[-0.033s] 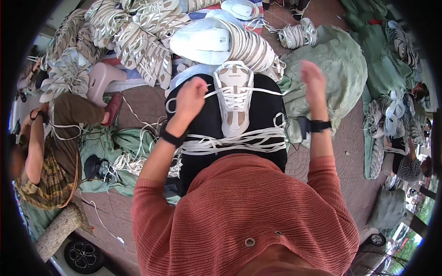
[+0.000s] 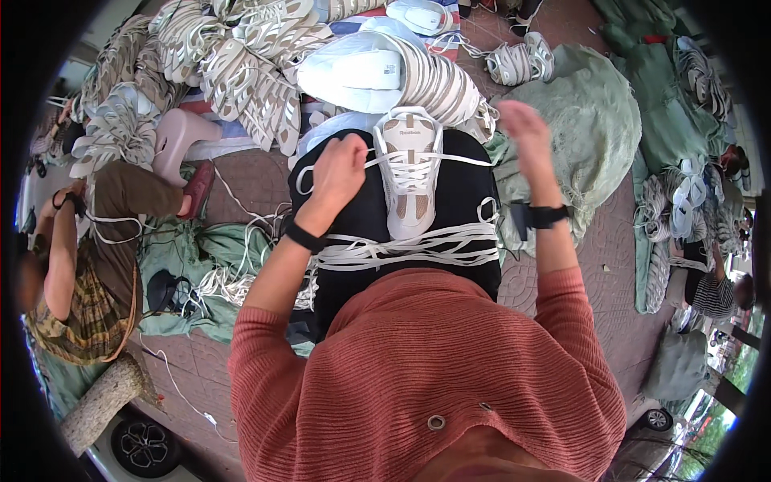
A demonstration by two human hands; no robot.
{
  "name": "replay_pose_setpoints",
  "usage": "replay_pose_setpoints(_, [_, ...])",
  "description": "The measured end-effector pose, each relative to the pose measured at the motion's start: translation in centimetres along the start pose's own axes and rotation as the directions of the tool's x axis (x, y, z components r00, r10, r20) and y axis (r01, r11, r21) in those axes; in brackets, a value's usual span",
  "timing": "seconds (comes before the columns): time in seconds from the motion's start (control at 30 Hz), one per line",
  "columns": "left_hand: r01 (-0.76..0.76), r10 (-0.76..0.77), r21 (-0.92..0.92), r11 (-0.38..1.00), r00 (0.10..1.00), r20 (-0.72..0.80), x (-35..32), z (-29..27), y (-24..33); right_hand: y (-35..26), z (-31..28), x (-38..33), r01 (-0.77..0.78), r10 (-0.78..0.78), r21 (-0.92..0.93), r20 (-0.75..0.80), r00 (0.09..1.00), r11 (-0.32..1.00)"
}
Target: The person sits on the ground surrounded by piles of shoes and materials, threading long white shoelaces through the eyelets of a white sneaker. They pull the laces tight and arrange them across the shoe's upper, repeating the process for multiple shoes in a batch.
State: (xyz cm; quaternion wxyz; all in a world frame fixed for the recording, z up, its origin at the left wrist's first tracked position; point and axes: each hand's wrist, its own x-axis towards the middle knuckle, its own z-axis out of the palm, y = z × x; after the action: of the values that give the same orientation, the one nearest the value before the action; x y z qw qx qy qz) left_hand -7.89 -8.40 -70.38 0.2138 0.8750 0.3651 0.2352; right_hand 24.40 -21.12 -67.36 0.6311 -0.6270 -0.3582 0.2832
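A white and beige sneaker upper (image 2: 411, 181) lies on my black-clad lap, its narrow toe toward me. White lacing crosses its middle, and a shoelace (image 2: 466, 161) stretches out to either side. My left hand (image 2: 341, 165) is closed on the left part of this lace, with a loose loop hanging beside it. To the right of the upper my right hand (image 2: 528, 140) is raised, its slightly blurred fingers loosely extended; no lace visibly reaches it. A bundle of white laces (image 2: 409, 247) lies across my thighs, near my waist.
Stacked shoe uppers (image 2: 438, 84) stand just beyond my knees, with more heaps (image 2: 249, 72) at far left. A pale green sack (image 2: 594, 128) bulges on the right. A pink stool (image 2: 181, 140) and a seated person (image 2: 88, 265) are at left. Loose laces (image 2: 229, 289) lie on green cloth.
My right hand has moved left, toward the upper. My left hand has shifted slightly right, and the lace loop beside it has changed shape. The upper stays in place.
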Motion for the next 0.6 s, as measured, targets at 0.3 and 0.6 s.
replay_pose_setpoints(0.3, [0.127,-0.106,-0.14,0.982,0.983,0.15,-0.1,1.2,1.0,0.5,13.9,-0.2,0.766,-0.376,-0.28,0.742,0.555,0.578])
replay_pose_setpoints(0.6, [0.186,-0.107,-0.201,0.962,0.931,0.35,1.8,3.3,0.4,5.7,14.0,-1.1,0.678,-0.51,-0.09,0.588,0.627,0.729])
